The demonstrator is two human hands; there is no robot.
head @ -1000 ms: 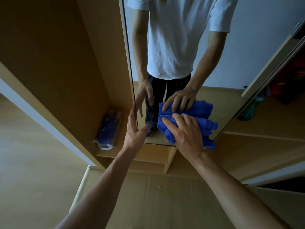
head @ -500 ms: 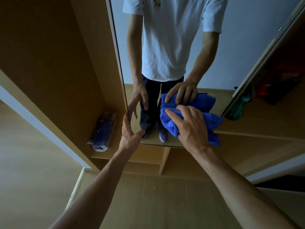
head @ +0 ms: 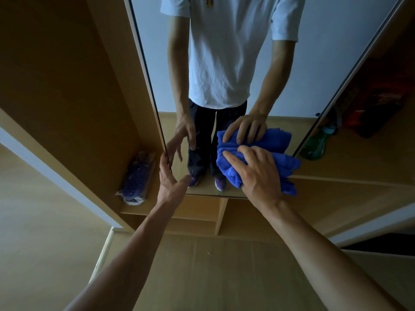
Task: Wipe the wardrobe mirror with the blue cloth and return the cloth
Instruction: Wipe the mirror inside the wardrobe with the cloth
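Pale wood floor [head: 202, 265] runs under both my bare forearms, which reach forward from the bottom of the view toward the wardrobe.

My left hand [head: 171, 176] is at the left edge of the mirror [head: 202, 52]. Its fingers [head: 165, 163] are held straight and close together, lying along the outer side of that edge, while the thumb sticks out apart from them and its tip meets the glass near the lower left corner. So the hand is open in a loose fork about the mirror's edge, with nothing in it.

My right hand [head: 258, 173] lies palm-down on the blue cloth [head: 289, 167], pressing the bunched, folded cloth flat against the lower right part of the mirror. The fingers are gently spread and slightly curled over the top of the bundle, not pinching it; the cloth bulges out past my knuckles to the right and hangs a little below the mirror's bottom edge.

Beyond my hands the glass shows the same two hands and the cloth in reflection, along with a white T-shirt, dark trousers and purple shoes.

Left of the mirror, on the wardrobe shelf [head: 134, 209], a clear plastic bag [head: 138, 178] with something purple inside lies against the wooden side panel. To the right, in the open compartment, stands a green bottle [head: 315, 147].
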